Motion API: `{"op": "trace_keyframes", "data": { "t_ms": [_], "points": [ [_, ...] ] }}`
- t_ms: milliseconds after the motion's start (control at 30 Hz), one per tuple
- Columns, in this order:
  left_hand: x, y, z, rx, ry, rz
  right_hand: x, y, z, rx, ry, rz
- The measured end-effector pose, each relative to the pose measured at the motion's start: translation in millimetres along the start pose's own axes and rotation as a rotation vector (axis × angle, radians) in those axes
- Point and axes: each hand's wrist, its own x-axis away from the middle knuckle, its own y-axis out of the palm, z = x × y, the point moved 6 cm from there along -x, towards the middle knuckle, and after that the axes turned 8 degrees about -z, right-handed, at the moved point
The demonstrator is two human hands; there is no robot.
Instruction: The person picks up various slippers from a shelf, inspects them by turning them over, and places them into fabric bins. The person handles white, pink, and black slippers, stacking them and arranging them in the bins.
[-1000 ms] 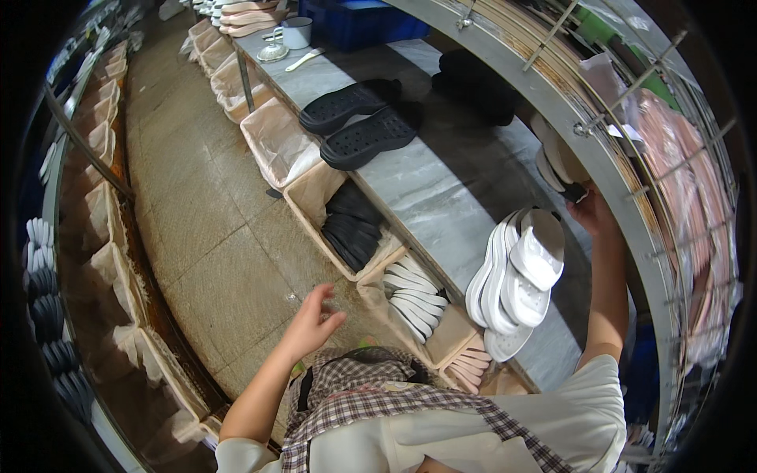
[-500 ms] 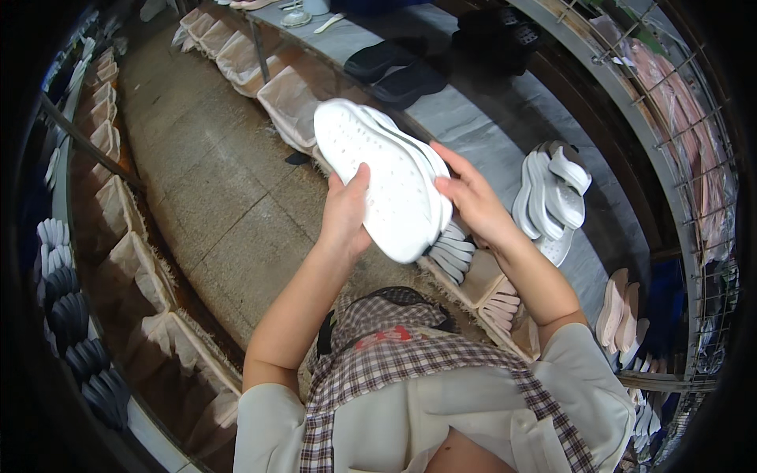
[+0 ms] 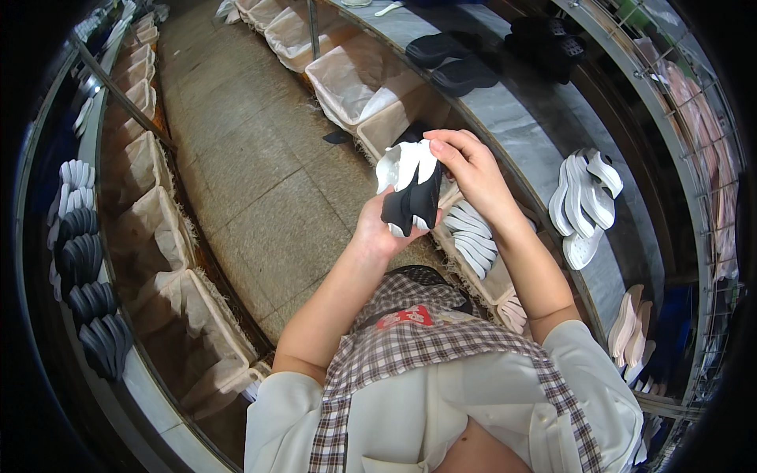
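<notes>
A small stack of white-and-black shoe soles (image 3: pixel 408 183) is held in front of me, turned so that its ends face up. My left hand (image 3: pixel 375 225) grips it from below and the left, with the fingers partly hidden behind it. On the upper right edge, the bent fingers of my right hand (image 3: pixel 467 164) press against the white part. Just below the held stack, a row of white soles (image 3: pixel 471 240) stands in a cloth-lined bin. To the right, more white soles (image 3: pixel 582 197) are piled on the grey tabletop (image 3: pixel 524 130).
Cloth-lined bins (image 3: pixel 341 118) run along the table's edge, with a second row of lined bins (image 3: pixel 188 299) on the left. Black soles (image 3: pixel 461 71) lie farther up the table, pink soles (image 3: pixel 627 325) at right. A left shelf bears dark soles (image 3: pixel 104 347). Tiled floor (image 3: pixel 252 158) lies between.
Both hands have turned the soles from their broad dotted white face to end-on, showing black parts. My view has shifted, so the surroundings sit differently.
</notes>
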Motion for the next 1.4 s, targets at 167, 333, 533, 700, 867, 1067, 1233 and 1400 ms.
{"op": "trace_keyframes", "data": {
  "t_ms": [167,333,533,700,867,1067,1233,1400],
  "points": [
    [4,-2,4,-0.043,0.028,-0.026,-1,3,-3,-0.047,0.001,0.014],
    [3,7,12,-0.064,0.089,-0.178,8,3,-18,-0.032,-0.175,-0.023],
    [14,34,23,-0.272,0.296,-0.382,40,6,-31,-0.183,-0.349,-0.050],
    [17,45,26,-0.370,0.313,-0.457,53,13,-35,-0.269,-0.393,-0.049],
    [15,41,32,-0.465,0.363,-0.473,60,19,-32,-0.502,-0.354,-0.072],
    [12,43,38,-0.558,0.360,-0.488,60,18,-25,-0.623,-0.301,-0.087],
    [12,48,41,-0.680,0.391,-0.528,44,12,-12,-0.556,-0.103,-0.109],
    [14,46,46,-0.900,0.409,-0.530,39,13,-18,-0.523,-0.070,-0.246]
  ]
}}
